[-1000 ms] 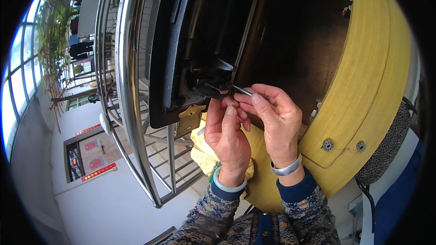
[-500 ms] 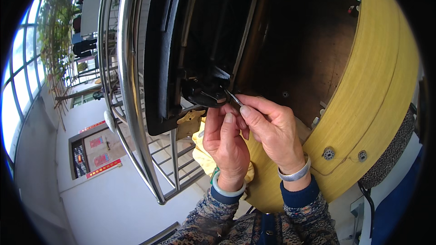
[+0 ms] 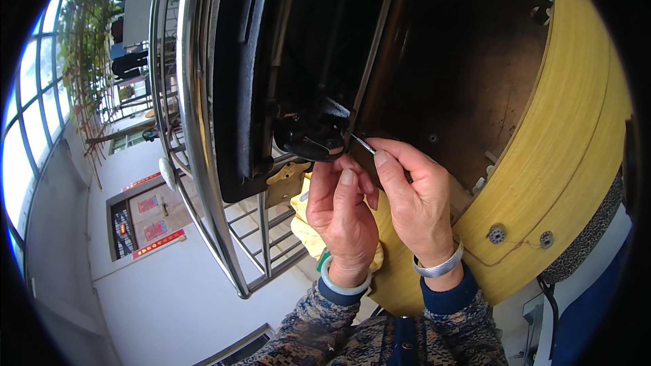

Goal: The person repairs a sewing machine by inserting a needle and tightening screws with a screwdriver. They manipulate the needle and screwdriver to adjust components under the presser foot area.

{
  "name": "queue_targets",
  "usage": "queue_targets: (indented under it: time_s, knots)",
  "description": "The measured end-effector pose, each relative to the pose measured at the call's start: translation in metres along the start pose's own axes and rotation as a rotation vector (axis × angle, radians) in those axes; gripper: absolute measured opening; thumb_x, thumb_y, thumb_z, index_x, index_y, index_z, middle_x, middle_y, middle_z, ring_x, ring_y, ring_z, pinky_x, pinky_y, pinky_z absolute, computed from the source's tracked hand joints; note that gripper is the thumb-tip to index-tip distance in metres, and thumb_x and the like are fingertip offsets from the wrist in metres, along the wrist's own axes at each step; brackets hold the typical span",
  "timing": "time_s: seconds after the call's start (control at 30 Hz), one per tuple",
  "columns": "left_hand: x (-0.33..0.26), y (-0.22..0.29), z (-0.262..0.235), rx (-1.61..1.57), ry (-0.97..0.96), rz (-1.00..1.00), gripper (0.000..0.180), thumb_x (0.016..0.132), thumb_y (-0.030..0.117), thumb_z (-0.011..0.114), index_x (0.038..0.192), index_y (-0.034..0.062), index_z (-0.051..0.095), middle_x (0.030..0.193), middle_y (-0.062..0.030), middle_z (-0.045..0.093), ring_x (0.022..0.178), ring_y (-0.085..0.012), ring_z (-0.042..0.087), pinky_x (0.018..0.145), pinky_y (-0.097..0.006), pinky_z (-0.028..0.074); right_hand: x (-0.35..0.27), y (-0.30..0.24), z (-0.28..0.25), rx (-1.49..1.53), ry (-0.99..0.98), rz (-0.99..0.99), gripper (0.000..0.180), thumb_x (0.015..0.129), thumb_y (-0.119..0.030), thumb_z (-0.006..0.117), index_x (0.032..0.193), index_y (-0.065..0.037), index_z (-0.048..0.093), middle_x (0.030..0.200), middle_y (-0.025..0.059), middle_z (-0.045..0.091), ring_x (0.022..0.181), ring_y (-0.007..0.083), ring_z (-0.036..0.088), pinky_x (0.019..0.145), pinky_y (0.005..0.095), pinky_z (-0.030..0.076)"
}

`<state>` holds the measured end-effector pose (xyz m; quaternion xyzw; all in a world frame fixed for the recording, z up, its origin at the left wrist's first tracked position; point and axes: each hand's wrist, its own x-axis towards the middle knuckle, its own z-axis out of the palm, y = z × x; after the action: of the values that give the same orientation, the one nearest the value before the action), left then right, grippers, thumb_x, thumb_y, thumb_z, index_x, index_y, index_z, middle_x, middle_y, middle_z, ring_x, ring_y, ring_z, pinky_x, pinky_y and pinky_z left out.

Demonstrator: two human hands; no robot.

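A slim, pointed metal tool [image 3: 364,144] is pinched between the thumb and forefinger of my right hand [image 3: 422,203]. Its tip points up and left, beside a curved black part [image 3: 308,141] at the lower end of a tilted black machine [image 3: 237,81], which looks like a sewing machine. Just below that part is my left hand [image 3: 342,220], its fingers curled and the thumb pressed toward them. Its fingertips are close under the black part, and what they hold, if anything, is hidden. A brass-coloured plate [image 3: 285,183] juts from the machine's lower edge.
A yellow wood-grain tabletop [image 3: 576,95] curves along the right, with two metal bobbins [image 3: 497,234] and a loose thread on it. Under my left wrist lies a yellow cloth [image 3: 308,230]. A shiny metal railing [image 3: 193,108] runs along the left. Dark space opens beyond my hands.
The tool's tip has shifted slightly right, away from the black part. My right hand has turned a little, and the whole view has moved slightly.
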<state>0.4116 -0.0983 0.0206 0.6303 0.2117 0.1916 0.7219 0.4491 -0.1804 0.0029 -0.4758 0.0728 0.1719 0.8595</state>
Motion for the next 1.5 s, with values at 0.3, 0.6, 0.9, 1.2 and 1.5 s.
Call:
queue_targets:
  time_s: [0.3,0.6,0.9,1.2,1.5]
  knots:
    - [-0.001,0.0,0.001,-0.055,-0.004,-0.003,0.034,0.098,0.003,0.049,0.132,0.0002,0.054,0.099,-0.0043,0.06,0.077,-0.0075,0.055,0.065,-0.018,0.047,0.001,0.014,0.003,0.099,-0.036,0.069,0.022,0.099,-0.011,0.058,0.112,0.004,0.066,0.085,0.0104,0.067,0.069,0.0113,0.061,0.06,0.0247,0.049]
    - [0.0,-0.001,-0.002,-0.051,-0.011,-0.002,0.034,0.098,0.002,0.049,0.131,0.0,0.054,0.1,-0.0042,0.06,0.078,-0.007,0.055,0.065,-0.017,0.046,0.002,0.017,0.003,0.072,-0.052,-0.001,0.021,0.099,-0.011,0.057,0.112,0.004,0.066,0.085,0.0096,0.067,0.071,0.012,0.061,0.061,0.0254,0.049]
    - [-0.001,-0.004,-0.004,-0.01,-0.018,0.022,0.036,0.098,0.002,0.05,0.134,0.0004,0.053,0.101,-0.0034,0.059,0.077,-0.0074,0.054,0.064,-0.017,0.043,0.002,0.019,0.002,0.151,-0.065,0.028,0.021,0.1,-0.009,0.056,0.113,0.004,0.066,0.086,0.0069,0.067,0.072,0.0107,0.059,0.064,0.0243,0.049]
    - [-0.001,-0.003,-0.005,0.016,-0.014,0.028,0.037,0.098,0.003,0.051,0.135,0.0,0.053,0.101,-0.0036,0.059,0.075,-0.0072,0.053,0.061,-0.018,0.041,0.003,0.019,0.001,0.197,-0.093,0.042,0.023,0.101,-0.012,0.056,0.117,0.003,0.065,0.09,0.003,0.067,0.077,0.0063,0.057,0.066,0.0217,0.049]
    - [-0.001,-0.004,-0.002,0.03,-0.004,0.027,0.037,0.098,0.003,0.05,0.135,-0.0004,0.052,0.099,-0.0036,0.057,0.073,-0.0072,0.051,0.06,-0.018,0.041,0.003,0.02,0.002,0.1,-0.054,0.048,0.022,0.1,-0.011,0.056,0.114,0.003,0.066,0.087,0.0047,0.067,0.073,0.0075,0.058,0.063,0.0222,0.048]
